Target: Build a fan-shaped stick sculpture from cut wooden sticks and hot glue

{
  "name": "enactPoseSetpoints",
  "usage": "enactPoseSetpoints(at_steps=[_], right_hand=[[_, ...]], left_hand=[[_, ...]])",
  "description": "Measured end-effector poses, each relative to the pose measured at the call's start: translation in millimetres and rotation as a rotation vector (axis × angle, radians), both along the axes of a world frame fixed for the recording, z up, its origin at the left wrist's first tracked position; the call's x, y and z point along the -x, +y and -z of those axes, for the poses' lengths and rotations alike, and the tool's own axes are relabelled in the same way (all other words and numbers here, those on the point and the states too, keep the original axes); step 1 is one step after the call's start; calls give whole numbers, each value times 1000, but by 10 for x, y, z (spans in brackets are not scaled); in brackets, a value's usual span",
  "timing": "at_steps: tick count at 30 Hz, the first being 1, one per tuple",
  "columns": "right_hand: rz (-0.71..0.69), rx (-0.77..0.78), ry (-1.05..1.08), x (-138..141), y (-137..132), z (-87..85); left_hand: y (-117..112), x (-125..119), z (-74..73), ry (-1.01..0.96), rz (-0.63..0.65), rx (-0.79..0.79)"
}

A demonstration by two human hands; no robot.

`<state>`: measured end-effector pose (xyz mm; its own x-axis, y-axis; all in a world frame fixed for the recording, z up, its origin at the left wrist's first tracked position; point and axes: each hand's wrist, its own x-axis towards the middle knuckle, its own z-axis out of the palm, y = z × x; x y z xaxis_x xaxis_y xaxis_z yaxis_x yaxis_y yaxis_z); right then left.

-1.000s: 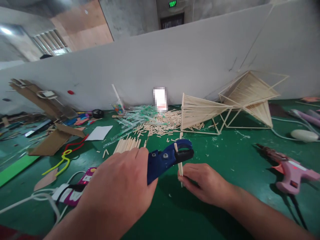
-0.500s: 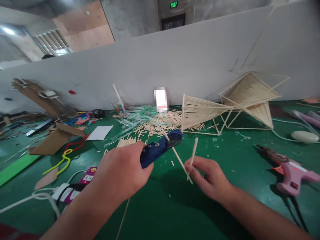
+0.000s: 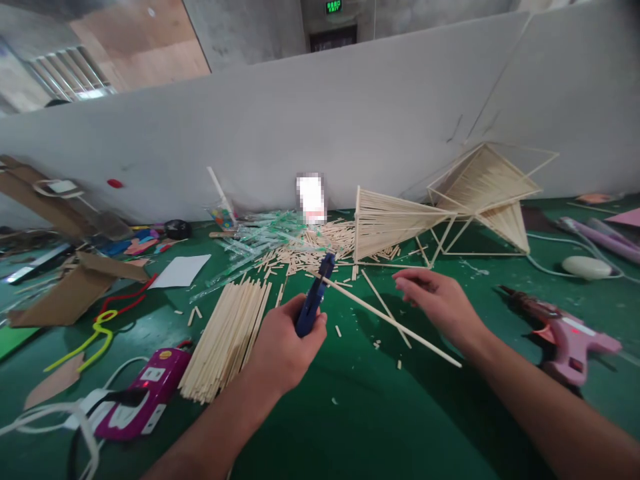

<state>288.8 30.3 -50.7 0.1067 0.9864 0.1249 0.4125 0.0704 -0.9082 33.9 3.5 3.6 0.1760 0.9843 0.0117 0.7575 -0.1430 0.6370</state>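
Note:
My left hand [image 3: 283, 343] is closed around the handle of a blue cutter [image 3: 314, 297] that points away from me. A long thin wooden stick [image 3: 395, 323] runs from the cutter's jaws down to the right, over the green table [image 3: 350, 413]. My right hand [image 3: 440, 303] hovers just beyond that stick with its fingers stretched out to the left and nothing in them. A second, shorter stick [image 3: 385, 308] lies on the table under the hand. Left of the cutter lies a bundle of long sticks [image 3: 225, 337].
A heap of short cut stick pieces [image 3: 310, 250] and two stick-built frames [image 3: 395, 223] [image 3: 490, 187] stand by the white partition. A pink glue gun [image 3: 565, 333] lies at the right. At the left are a magenta power strip [image 3: 145, 393], cardboard [image 3: 75, 287] and pipe cleaners [image 3: 95, 333].
My right hand has let go of the short stick piece it held and opened, moving up and right. The left hand has swung the cutter forward, with the long stick at its jaws.

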Motion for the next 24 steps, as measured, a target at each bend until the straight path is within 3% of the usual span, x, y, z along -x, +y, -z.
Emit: enactPoseSetpoints(at_steps=[4,10,13,18,24], right_hand=[[-191,-4,197,58,-85,-178],[-471,107,295,394,-380,-284],[-441,117,311,524,-473,-266],[-346,8,292,587,-521,-211],[-243,-249,70,596,-582,-173]], left_hand=[[6,87,49,252,88,-208],[14,69,82,316,167,-232],[9,35,100,292,160,-244],[-9,9,112,269,180,-260],[-53,-8,142,261,232,-314]])
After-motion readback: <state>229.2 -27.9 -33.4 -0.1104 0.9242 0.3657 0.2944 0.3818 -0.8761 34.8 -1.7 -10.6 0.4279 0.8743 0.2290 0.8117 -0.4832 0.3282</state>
